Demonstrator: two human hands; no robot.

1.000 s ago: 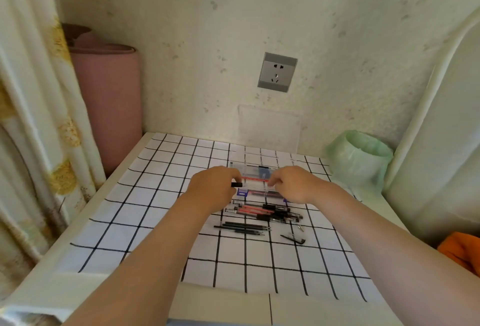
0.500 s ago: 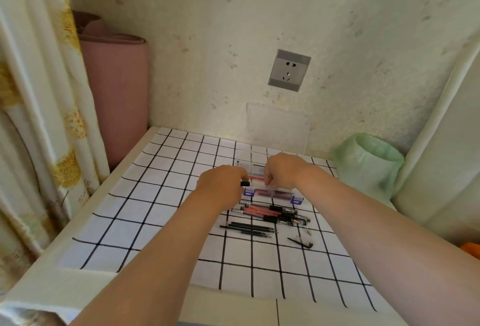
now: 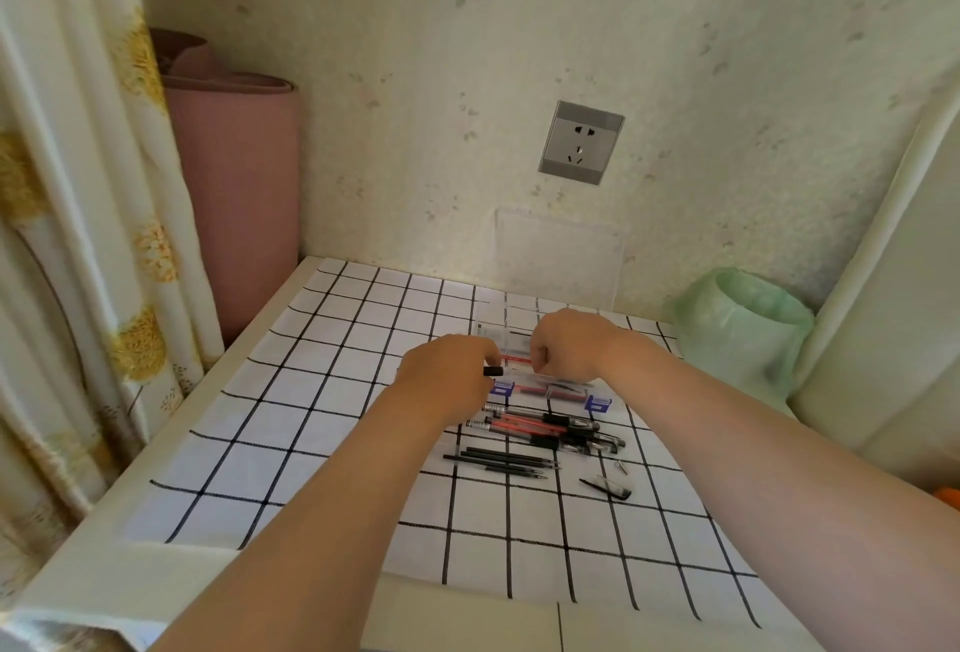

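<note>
Both hands meet over a clear plastic case (image 3: 563, 386) on the checked cloth (image 3: 322, 422). My left hand (image 3: 447, 373) grips a black pen part (image 3: 493, 370) whose end sticks out to the right. My right hand (image 3: 569, 344) pinches a thin red refill (image 3: 515, 360) that runs between the two hands. Below the hands lie several red and black gel pens (image 3: 545, 430) and a row of black refills (image 3: 501, 461). A loose pen cap (image 3: 608, 486) and a small metal tip (image 3: 620, 467) lie to the right.
A green-lined bin (image 3: 743, 329) stands at the back right. A rolled pink mat (image 3: 234, 183) leans in the left corner beside a curtain (image 3: 67, 235). A clear lid (image 3: 558, 256) leans on the wall under a socket (image 3: 581, 142). White padding (image 3: 883, 287) borders the right.
The hands have stayed together over the case with the red refill between them. The camera has shifted a little, so the scene sits slightly differently in view.
</note>
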